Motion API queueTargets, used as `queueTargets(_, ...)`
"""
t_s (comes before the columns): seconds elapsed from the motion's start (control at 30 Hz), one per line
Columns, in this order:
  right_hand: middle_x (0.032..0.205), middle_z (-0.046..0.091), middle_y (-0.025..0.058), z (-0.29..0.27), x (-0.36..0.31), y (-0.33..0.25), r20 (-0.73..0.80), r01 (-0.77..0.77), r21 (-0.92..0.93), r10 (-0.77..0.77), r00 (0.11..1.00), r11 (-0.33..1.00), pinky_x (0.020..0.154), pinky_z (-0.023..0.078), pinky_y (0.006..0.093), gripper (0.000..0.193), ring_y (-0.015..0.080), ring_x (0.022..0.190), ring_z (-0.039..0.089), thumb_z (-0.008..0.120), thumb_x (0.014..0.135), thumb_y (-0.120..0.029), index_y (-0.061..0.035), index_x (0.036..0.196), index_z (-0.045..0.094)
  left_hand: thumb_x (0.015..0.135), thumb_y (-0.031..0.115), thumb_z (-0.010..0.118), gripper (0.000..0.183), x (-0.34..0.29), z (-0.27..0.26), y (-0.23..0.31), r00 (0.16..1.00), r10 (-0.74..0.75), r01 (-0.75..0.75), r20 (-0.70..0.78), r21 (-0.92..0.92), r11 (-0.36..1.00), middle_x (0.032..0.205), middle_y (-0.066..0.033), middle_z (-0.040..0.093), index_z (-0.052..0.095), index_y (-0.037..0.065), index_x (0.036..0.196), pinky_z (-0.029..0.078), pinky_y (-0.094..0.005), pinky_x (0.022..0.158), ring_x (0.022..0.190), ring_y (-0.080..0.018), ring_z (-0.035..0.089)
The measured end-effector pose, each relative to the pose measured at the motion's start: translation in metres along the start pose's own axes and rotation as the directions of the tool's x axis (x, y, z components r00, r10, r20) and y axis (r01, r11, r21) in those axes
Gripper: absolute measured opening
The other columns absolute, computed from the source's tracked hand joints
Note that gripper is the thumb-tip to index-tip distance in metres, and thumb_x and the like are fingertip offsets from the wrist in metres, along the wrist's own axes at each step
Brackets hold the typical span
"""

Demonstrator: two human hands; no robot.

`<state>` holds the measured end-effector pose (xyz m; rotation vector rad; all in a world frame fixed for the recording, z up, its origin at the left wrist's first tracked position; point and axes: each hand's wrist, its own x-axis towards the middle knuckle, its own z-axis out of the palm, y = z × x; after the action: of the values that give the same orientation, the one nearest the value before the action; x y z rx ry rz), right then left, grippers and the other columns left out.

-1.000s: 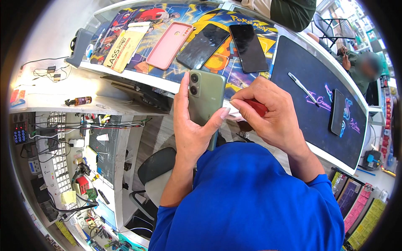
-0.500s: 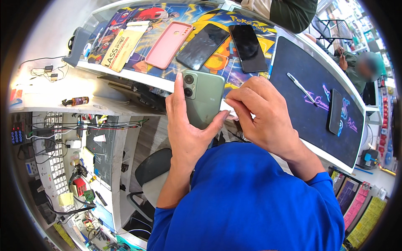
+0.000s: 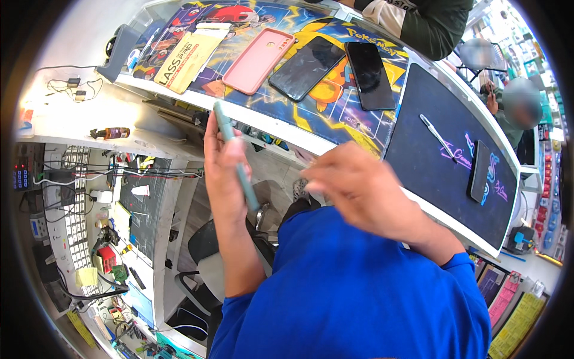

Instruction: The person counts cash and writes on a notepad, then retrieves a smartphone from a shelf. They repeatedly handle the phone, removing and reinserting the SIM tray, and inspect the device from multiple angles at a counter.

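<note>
My left hand (image 3: 221, 185) grips a green smartphone (image 3: 246, 186), now edge-on and tilted, with the thumb over it. Apart from it, to the right, hangs my right hand (image 3: 362, 194), smeared by motion. Its fingers look curled, and whether they hold anything cannot be made out. On the colourful printed mat (image 3: 281, 128) beyond lie a pink phone case (image 3: 254, 63), a dark phone (image 3: 307, 69) and a second black phone (image 3: 369, 76). A tan paper packet (image 3: 185, 64) rests left of the case.
A black mat (image 3: 430, 173) at right bears a pen (image 3: 437, 137) and another phone (image 3: 479, 173). A person's dark sleeve (image 3: 436, 27) leans at the far edge. At left stand a cluttered workbench (image 3: 143, 209), a small spray bottle (image 3: 110, 133) and a chair (image 3: 206, 242).
The phone has turned from showing its camera side to edge-on and moved left with my left hand. My right hand has moved down, away from it. The white piece beside the phone no longer shows.
</note>
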<state>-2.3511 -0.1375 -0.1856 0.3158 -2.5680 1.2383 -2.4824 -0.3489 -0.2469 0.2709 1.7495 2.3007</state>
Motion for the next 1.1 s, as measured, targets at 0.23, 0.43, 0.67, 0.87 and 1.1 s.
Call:
queueTargets(0.23,0.135,0.070,0.0107,-0.002,0.022,0.012,0.250,-0.539,0.552,0.490,0.835,0.637,0.099,0.054,0.0378,0.052,0.0164,0.118,0.065,0.060,0.114,-0.036,0.0018,0.149,0.061,0.106,0.063,0.042,0.088,-0.017,0.058,0.014,0.937,-0.081,0.295,0.340,-0.644,0.705,0.152,-0.0311,0.058,0.040,-0.005,0.162,0.047,-0.0484,0.116,0.135,-0.0357,0.060)
queueTargets(0.43,0.123,0.072,0.0034,-0.044,-0.034,0.037,-0.018,-0.317,0.878,0.686,0.727,0.359,0.098,0.055,0.0299,0.037,0.0077,0.111,0.065,0.066,0.112,-0.024,-0.0014,0.142,0.063,0.117,0.028,0.049,0.056,-0.004,0.141,-0.017,0.835,-0.127,0.203,0.536,-0.085,0.976,0.160,-0.0141,0.055,0.045,-0.007,0.161,0.033,-0.0352,0.126,0.150,-0.0221,0.048)
queueTargets(0.67,0.116,0.075,0.0047,-0.093,-0.165,0.055,-0.293,-0.267,0.849,0.827,0.480,0.456,0.093,0.058,0.0294,0.040,0.0093,0.105,0.069,0.069,0.110,-0.023,0.0006,0.141,0.064,0.109,0.016,0.064,0.040,0.020,0.238,-0.068,0.518,0.181,-0.669,0.836,0.265,0.694,0.141,-0.0121,0.068,0.065,0.008,0.148,0.050,-0.0392,0.108,0.125,-0.0265,0.066)
queueTargets(0.87,0.122,0.075,0.0091,-0.142,-0.247,0.058,-0.402,-0.159,0.865,0.845,0.352,0.477,0.093,0.060,0.0285,0.043,0.0116,0.105,0.072,0.069,0.110,-0.024,0.0026,0.143,0.062,0.097,0.017,0.076,0.018,0.041,0.311,-0.092,0.353,0.157,-0.916,0.922,0.308,0.256,0.109,-0.0105,0.071,0.075,0.007,0.112,0.051,-0.0460,0.096,0.107,-0.0328,0.067)
queueTargets(1.1,0.123,0.074,0.0089,-0.177,-0.280,0.080,-0.338,-0.041,0.918,0.831,0.441,0.395,0.093,0.060,0.0285,0.040,0.0115,0.104,0.072,0.069,0.110,-0.022,0.0008,0.142,0.062,0.097,0.020,0.076,0.021,0.056,0.339,-0.090,0.444,0.218,-0.894,0.869,0.445,0.044,0.109,-0.0092,0.071,0.077,0.011,0.116,0.050,-0.0463,0.097,0.107,-0.0321,0.066)
